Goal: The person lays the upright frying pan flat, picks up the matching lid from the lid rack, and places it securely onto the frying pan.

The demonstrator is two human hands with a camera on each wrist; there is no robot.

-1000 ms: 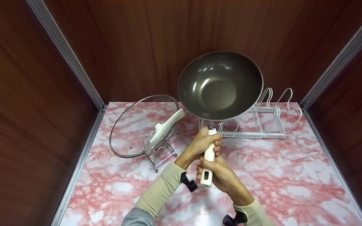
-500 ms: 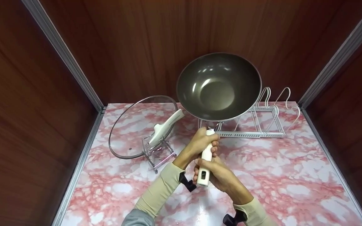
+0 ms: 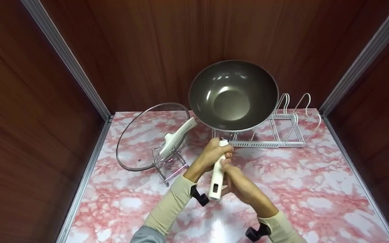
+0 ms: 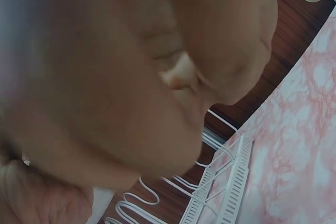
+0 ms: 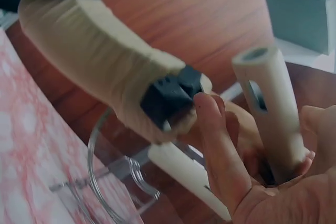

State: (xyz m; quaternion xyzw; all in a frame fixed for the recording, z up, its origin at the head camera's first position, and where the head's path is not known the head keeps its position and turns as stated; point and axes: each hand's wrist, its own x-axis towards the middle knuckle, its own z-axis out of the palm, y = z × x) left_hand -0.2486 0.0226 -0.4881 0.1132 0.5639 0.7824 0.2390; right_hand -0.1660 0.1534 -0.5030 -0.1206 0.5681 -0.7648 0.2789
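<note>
Wok: dark-coated bowl (image 3: 233, 98) held up before the brown back wall (image 3: 140, 50), tilted so its opening faces the person; glints of light on the inner surface.
Wok handle: white grip (image 3: 217, 175) runs down toward the person, slot near its end.
White rack: wire dividers on a slotted base (image 3: 265, 144), right of centre on the pink-marbled table (image 3: 299, 189); its left part lies behind the wok. Cannot tell whether wok and rack touch.
Small wire stand: metal frame (image 3: 176, 173), bearing the glass lid (image 3: 134, 143), which leans at a slant; pale lid handle (image 3: 177, 136) points toward the wok.
Hard to make out: left wrist view mostly blurred skin, a sliver of white between the fingers; grey box (image 5: 302, 17) cut off at the edge of the right wrist view.
Left hand: upper hand (image 3: 211, 155), fingers curled round the grip close to the wok.
Right hand: lower hand (image 3: 243, 185), fingers spread and fairly straight, grip between thumb side and fingers; thumb region at the grip, exact contact unclear.
</note>
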